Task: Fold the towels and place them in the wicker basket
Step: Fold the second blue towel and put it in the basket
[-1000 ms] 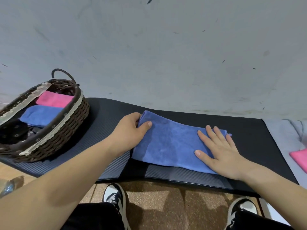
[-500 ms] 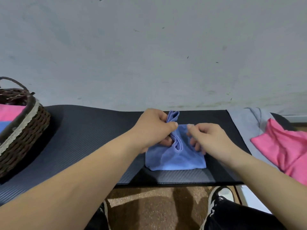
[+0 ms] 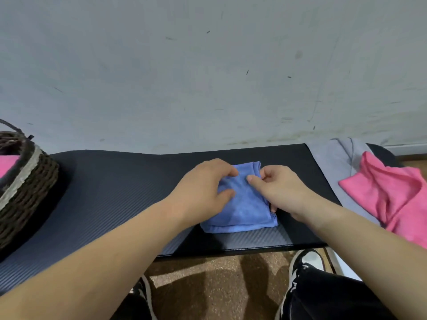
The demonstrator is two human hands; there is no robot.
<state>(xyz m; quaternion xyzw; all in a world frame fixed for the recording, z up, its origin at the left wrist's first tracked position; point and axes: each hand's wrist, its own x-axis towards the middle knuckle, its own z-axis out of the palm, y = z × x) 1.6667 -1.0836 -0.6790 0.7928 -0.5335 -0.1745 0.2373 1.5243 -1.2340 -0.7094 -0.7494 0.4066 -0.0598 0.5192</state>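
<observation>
From the head camera, both hands meet over a blue towel point(image 3: 243, 209) that lies folded into a small, thick stack on the black ribbed mat point(image 3: 111, 195) covering the bench. The left hand point(image 3: 203, 190) grips the towel's left side, its fingers curled over the far edge and its thumb pressed on the top layer. The right hand point(image 3: 280, 192) holds the right side with curled fingers, and its thumb tip pinches a fold near the middle of the far edge, just beside the left hand's fingertips. The towel's near edge shows stacked layers and sits close to the front edge of the bench.

Far to the left of the left hand stands the wicker basket point(image 3: 32, 183), cut off by the frame, with a pink towel point(image 3: 7, 163) visible inside it. To the right of the right hand, a loose, crumpled pink towel point(image 3: 390, 195) lies on a grey cloth point(image 3: 328, 162). Below the hands, a black and white shoe point(image 3: 307, 262) rests on the brown floor point(image 3: 208, 276).
</observation>
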